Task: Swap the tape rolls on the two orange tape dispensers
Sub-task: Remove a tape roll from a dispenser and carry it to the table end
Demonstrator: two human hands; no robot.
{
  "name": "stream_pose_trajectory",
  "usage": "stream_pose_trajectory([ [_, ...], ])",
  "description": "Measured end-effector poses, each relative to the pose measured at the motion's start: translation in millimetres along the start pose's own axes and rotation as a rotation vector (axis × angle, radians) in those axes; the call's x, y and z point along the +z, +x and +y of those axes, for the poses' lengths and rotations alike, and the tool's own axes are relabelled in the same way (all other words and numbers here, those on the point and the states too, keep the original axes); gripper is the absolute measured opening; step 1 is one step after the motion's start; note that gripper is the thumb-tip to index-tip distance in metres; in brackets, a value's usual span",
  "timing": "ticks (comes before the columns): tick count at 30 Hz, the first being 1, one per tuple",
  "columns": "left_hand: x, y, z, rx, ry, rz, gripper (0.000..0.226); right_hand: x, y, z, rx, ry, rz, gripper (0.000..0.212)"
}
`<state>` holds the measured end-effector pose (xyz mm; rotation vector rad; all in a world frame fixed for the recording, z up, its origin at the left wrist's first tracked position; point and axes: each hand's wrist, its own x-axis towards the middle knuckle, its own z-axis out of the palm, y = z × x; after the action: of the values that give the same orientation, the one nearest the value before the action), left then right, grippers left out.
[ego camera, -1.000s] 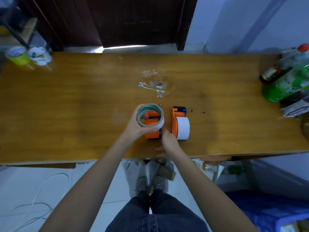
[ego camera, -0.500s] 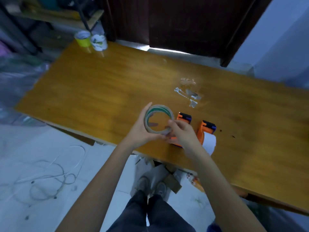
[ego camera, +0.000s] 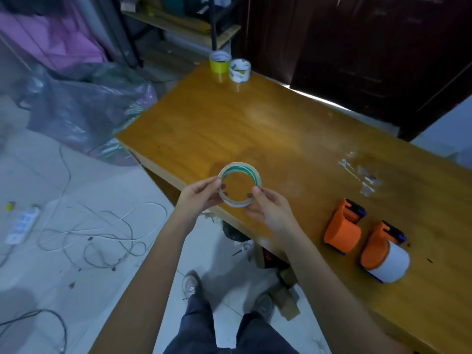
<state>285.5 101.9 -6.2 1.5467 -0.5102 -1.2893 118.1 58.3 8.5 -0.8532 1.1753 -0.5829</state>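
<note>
I hold a thin clear tape roll with a green-lined core (ego camera: pixel 249 168) above the near left part of the wooden table (ego camera: pixel 229 129). My left hand (ego camera: pixel 199 195) pinches its left rim and my right hand (ego camera: pixel 270 210) pinches its right rim. Two orange tape dispensers lie to the right near the table's front edge. The left dispenser (ego camera: pixel 343 229) carries no roll. The right dispenser (ego camera: pixel 375 249) carries a wide white tape roll (ego camera: pixel 390 264).
A yellow tape roll (ego camera: pixel 219 63) and a white printed roll (ego camera: pixel 240 70) stand at the table's far left corner. Scraps of clear tape (ego camera: pixel 362 175) stick to the tabletop. Cables (ego camera: pixel 97 233) and a power strip (ego camera: pixel 23 226) lie on the floor; plastic bags (ego camera: pixel 84 108) sit by the table's left end.
The clear roll has come off the left dispenser and moved left, away from it. My right hand joined my left on the roll. The camera view swung left.
</note>
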Motion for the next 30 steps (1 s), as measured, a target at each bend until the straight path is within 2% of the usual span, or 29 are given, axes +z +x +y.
stream_pose_trajectory([
  [6,-84,21,27,0.029,-0.026,0.064,0.026,89,22,-6,-0.003,0.032,-0.007,0.05],
  [12,-145,51,50,0.052,-0.036,0.05,0.024,157,44,-16,0.037,0.035,0.01,0.052],
  [23,-187,129,85,0.04,-0.021,-0.028,0.025,203,112,-37,0.024,-0.061,0.068,0.046],
  [26,-193,159,98,0.063,-0.019,-0.031,0.018,213,143,-47,0.03,-0.044,0.067,0.046],
  [30,-197,205,121,0.047,0.002,-0.028,0.024,224,192,-67,0.034,-0.007,0.065,0.045],
])
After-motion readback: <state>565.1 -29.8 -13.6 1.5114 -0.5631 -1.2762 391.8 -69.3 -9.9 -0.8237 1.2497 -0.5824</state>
